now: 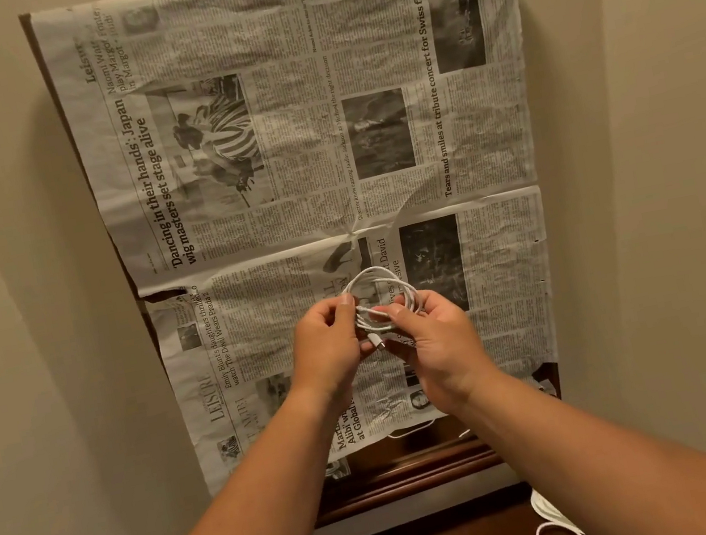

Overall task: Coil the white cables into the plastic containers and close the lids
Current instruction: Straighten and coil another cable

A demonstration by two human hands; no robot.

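Newspaper (299, 135) in 2 creased sheets covers nearly all of the dark wooden counter (406, 470), whose bare edge shows at 6 o'clock. Just below the middle of the view, 2 hands meet above the paper. The left hand (325, 347) has its fingers curled and pinches the 9 o'clock side of a coiled white cable (378, 274). The right hand (438, 346) has its fingers wrapped round the coil's 3 o'clock side. A second white cable (550, 515) lies loose at 5 o'clock, off the paper. The coil's small connector (377, 341) hangs between the palms.
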